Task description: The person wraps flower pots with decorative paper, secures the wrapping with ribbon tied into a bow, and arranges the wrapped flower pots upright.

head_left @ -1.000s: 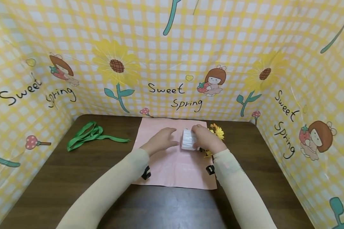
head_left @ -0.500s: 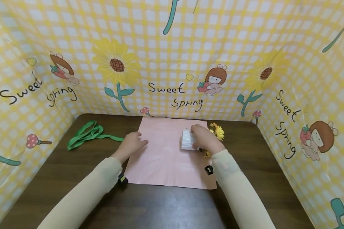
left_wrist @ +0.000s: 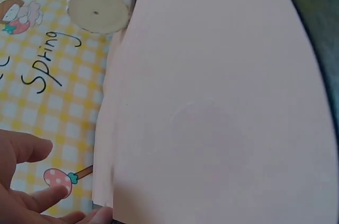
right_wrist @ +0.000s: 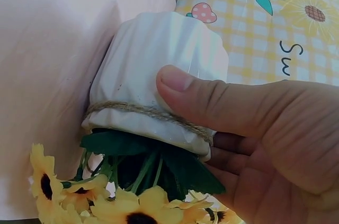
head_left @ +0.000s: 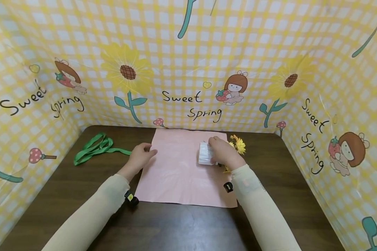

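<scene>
In the head view, a sheet of pink wrapping paper (head_left: 176,174) lies on the dark table. My right hand (right_wrist: 254,128) grips a white ribbed flower pot (right_wrist: 153,60) lying on its side over the paper's right part, the thumb on its wall below a twine band. Yellow artificial flowers (right_wrist: 140,205) and dark green leaves stick out of its mouth. The pot's round base (left_wrist: 98,11) faces the left wrist view. My left hand (head_left: 139,158) is at the paper's left edge, fingers apart and loosely bent, one fingertip (left_wrist: 103,215) right at the edge.
A loosely looped green ribbon (head_left: 97,148) lies left of the paper, its tail running toward the left hand. A yellow-checked printed cloth (head_left: 182,69) walls the table (head_left: 163,223) at the back and both sides.
My left hand has moved left from near the pot to the paper's left edge, and its fingers have drawn closer together. My right hand and the pot have stayed nearly still.
</scene>
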`<state>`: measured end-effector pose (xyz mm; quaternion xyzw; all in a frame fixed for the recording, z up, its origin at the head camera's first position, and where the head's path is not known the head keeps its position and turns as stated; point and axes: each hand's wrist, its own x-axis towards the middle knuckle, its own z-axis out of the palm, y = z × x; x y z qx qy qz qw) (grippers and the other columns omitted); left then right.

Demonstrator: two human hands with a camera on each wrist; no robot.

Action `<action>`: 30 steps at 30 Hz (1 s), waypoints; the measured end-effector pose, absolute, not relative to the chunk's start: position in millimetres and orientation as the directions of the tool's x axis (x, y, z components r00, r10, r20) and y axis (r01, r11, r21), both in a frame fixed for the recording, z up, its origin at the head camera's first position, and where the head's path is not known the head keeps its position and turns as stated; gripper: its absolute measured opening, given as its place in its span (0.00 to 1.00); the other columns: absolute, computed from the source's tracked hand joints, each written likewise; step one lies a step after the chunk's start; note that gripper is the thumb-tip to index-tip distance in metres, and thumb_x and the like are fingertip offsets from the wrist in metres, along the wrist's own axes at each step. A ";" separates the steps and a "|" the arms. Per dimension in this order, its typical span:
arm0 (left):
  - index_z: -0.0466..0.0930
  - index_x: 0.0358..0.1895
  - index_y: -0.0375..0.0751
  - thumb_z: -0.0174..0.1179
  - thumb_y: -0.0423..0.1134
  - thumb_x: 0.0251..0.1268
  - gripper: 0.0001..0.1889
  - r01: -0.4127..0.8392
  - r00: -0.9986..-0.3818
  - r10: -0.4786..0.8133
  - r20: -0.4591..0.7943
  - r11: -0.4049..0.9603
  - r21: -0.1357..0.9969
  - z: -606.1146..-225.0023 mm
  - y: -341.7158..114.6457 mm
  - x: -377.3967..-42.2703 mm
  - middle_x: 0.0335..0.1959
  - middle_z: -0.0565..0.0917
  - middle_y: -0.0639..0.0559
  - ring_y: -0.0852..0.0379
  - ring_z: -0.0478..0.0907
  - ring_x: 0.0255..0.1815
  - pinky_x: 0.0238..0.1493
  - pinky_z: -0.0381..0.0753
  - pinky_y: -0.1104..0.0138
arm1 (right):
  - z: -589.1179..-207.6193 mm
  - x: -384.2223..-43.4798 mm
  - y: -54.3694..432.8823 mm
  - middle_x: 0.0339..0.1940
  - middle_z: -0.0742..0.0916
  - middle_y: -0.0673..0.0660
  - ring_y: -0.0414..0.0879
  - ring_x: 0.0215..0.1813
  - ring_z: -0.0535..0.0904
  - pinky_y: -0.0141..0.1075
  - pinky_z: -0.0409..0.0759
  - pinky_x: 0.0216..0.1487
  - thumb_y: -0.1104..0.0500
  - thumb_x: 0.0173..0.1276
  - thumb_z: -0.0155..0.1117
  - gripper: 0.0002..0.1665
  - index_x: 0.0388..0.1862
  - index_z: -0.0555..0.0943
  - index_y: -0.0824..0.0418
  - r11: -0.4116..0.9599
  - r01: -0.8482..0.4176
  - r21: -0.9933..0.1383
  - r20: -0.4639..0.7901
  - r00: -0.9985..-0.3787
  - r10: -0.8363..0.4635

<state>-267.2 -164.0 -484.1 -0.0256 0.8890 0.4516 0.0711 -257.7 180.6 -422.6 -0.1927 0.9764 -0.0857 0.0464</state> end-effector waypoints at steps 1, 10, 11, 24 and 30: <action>0.65 0.74 0.33 0.58 0.49 0.75 0.33 -0.128 -0.987 0.008 -0.161 0.567 0.814 -483.8 -164.2 -267.4 0.73 0.70 0.34 0.38 0.69 0.71 0.67 0.72 0.44 | -422.7 -257.7 180.6 0.50 0.81 0.58 0.50 0.46 0.78 0.44 0.80 0.56 0.61 0.52 0.84 0.34 0.54 0.74 0.63 0.911 -0.370 -0.184 -0.058 -0.921 -0.385; 0.62 0.75 0.32 0.57 0.43 0.77 0.30 -0.294 -0.956 -0.059 -0.289 0.250 0.922 -482.0 -162.3 -275.2 0.73 0.67 0.35 0.41 0.69 0.71 0.63 0.79 0.51 | -424.2 -260.0 182.0 0.51 0.81 0.59 0.50 0.45 0.78 0.44 0.80 0.55 0.61 0.53 0.84 0.36 0.56 0.74 0.64 0.918 -0.362 -0.165 -0.069 -0.924 -0.377; 0.61 0.76 0.32 0.56 0.42 0.78 0.30 -0.306 -0.952 -0.056 -0.301 0.227 0.925 -481.4 -162.7 -276.0 0.74 0.66 0.35 0.41 0.68 0.72 0.63 0.80 0.51 | -424.8 -260.3 182.1 0.51 0.81 0.59 0.50 0.46 0.78 0.45 0.80 0.55 0.61 0.53 0.84 0.36 0.57 0.74 0.64 0.918 -0.360 -0.165 -0.068 -0.925 -0.375; 0.49 0.80 0.33 0.54 0.47 0.79 0.37 -0.434 -0.887 0.044 -0.459 0.255 0.864 -468.6 -179.1 -265.0 0.79 0.57 0.32 0.35 0.59 0.78 0.56 0.84 0.49 | -424.1 -259.1 181.7 0.51 0.81 0.60 0.51 0.46 0.78 0.45 0.80 0.55 0.61 0.52 0.84 0.36 0.56 0.74 0.64 0.909 -0.382 -0.169 -0.053 -0.917 -0.395; 0.51 0.75 0.30 0.56 0.52 0.77 0.39 -0.433 -0.857 0.080 -0.510 0.426 0.794 -462.5 -185.4 -242.8 0.72 0.62 0.29 0.32 0.66 0.71 0.47 0.87 0.50 | -423.9 -258.3 182.3 0.52 0.80 0.60 0.50 0.46 0.78 0.44 0.80 0.56 0.60 0.53 0.84 0.37 0.58 0.73 0.65 0.911 -0.380 -0.158 -0.062 -0.917 -0.393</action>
